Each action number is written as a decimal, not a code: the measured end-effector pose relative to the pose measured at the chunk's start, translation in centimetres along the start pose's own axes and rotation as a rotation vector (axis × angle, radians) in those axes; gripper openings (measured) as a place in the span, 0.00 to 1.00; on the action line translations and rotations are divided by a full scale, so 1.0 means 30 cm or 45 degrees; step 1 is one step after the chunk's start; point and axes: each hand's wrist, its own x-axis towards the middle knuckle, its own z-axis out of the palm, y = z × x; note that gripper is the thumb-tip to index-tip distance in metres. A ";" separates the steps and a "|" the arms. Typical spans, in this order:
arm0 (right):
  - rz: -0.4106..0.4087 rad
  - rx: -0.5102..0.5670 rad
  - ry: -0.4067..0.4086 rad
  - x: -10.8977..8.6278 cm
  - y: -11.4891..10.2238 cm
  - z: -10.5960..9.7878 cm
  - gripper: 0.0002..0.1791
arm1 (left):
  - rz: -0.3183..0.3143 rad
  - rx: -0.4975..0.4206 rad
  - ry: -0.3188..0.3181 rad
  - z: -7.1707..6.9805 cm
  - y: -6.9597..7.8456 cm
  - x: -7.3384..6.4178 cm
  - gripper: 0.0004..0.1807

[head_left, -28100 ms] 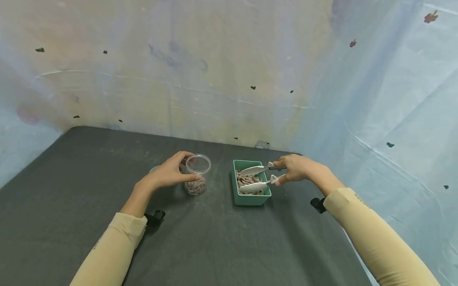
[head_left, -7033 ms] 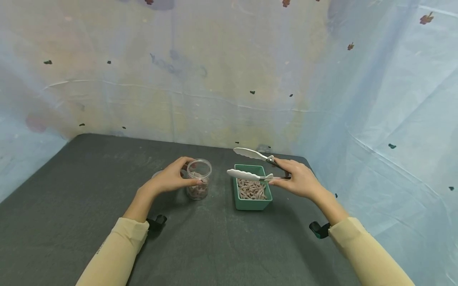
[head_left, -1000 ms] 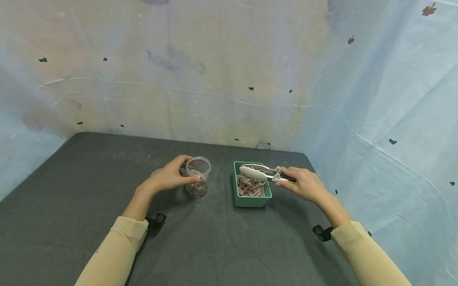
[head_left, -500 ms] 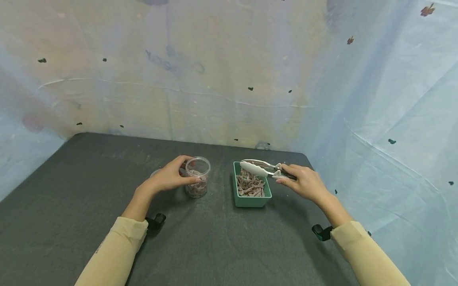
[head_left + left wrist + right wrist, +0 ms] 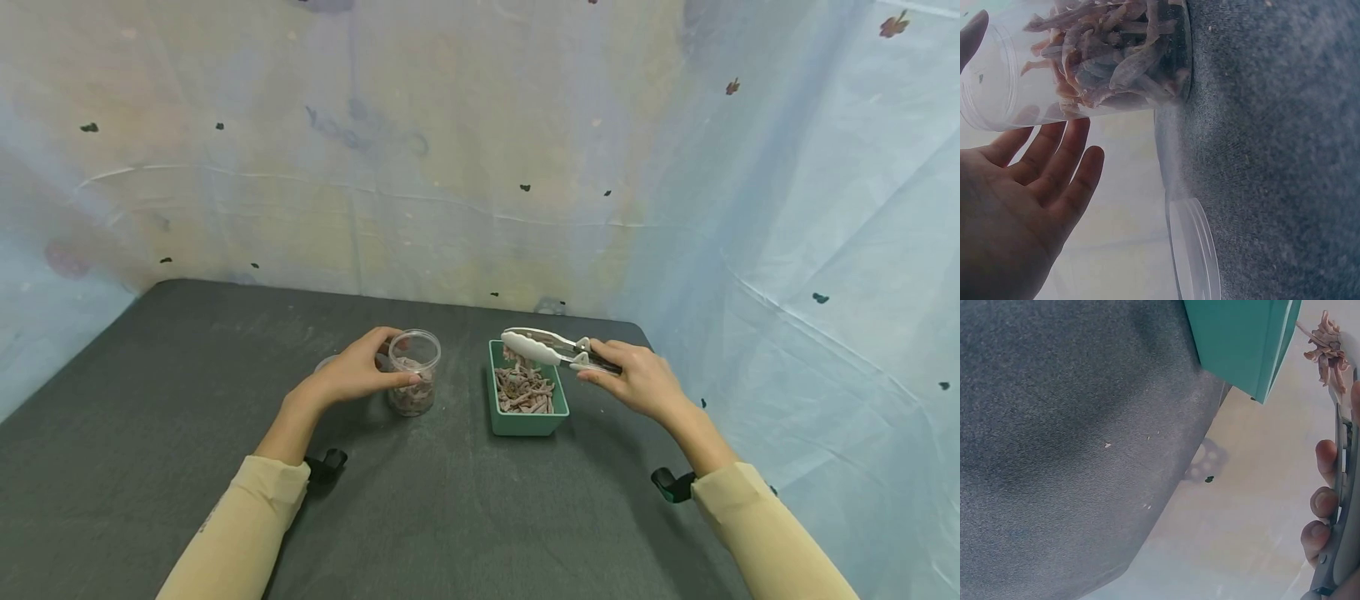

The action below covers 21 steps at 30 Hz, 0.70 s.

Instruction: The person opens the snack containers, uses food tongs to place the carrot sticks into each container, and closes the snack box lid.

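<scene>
My left hand [image 5: 351,368] holds a clear plastic jar [image 5: 412,393] upright on the table, thumb on one side and fingers on the other. Brownish-grey dried strips [image 5: 1113,59] lie in its lower part, and its mouth is uncovered. In my right hand [image 5: 639,379] are white-tipped tongs [image 5: 534,348] with dark handles, raised over a green rectangular box [image 5: 528,425]. Between the tong tips a tangled clump of strips [image 5: 1327,350] hangs at the box's rim level or higher. More loose strips [image 5: 527,393] cover the box's bottom.
A round clear lid [image 5: 1194,250] rests on the dark grey table [image 5: 450,517] behind my left hand, mostly hidden in the head view. Small crumbs [image 5: 1107,445] dot the tabletop near the box. A pale patterned sheet [image 5: 420,183] hangs behind the table and along the right.
The tongs, spread apart above the box earlier, dipped among the strips, closed, and have risen over the last second with a clump between their tips. My left hand and the jar stay in place.
</scene>
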 end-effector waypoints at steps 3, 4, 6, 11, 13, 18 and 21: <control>0.003 0.010 0.001 0.002 -0.002 -0.002 0.35 | 0.001 0.004 0.002 -0.001 0.001 0.000 0.46; 0.003 0.012 0.003 0.003 -0.003 -0.003 0.35 | 0.002 0.006 0.003 -0.001 0.001 0.000 0.46; 0.001 0.016 0.007 0.005 -0.004 -0.004 0.35 | 0.003 0.006 0.003 -0.001 0.001 0.000 0.46; -0.006 0.008 0.017 0.010 -0.012 -0.007 0.35 | 0.005 0.003 0.001 -0.001 0.001 0.000 0.46; -0.007 0.006 0.017 0.014 -0.016 -0.009 0.35 | 0.004 0.001 0.000 -0.001 0.001 -0.001 0.46; -0.017 0.014 0.017 0.023 -0.028 -0.011 0.34 | 0.000 0.000 0.000 -0.001 0.003 -0.002 0.47; -0.027 0.029 0.024 0.031 -0.036 -0.012 0.34 | 0.000 -0.003 0.001 -0.002 0.004 -0.002 0.47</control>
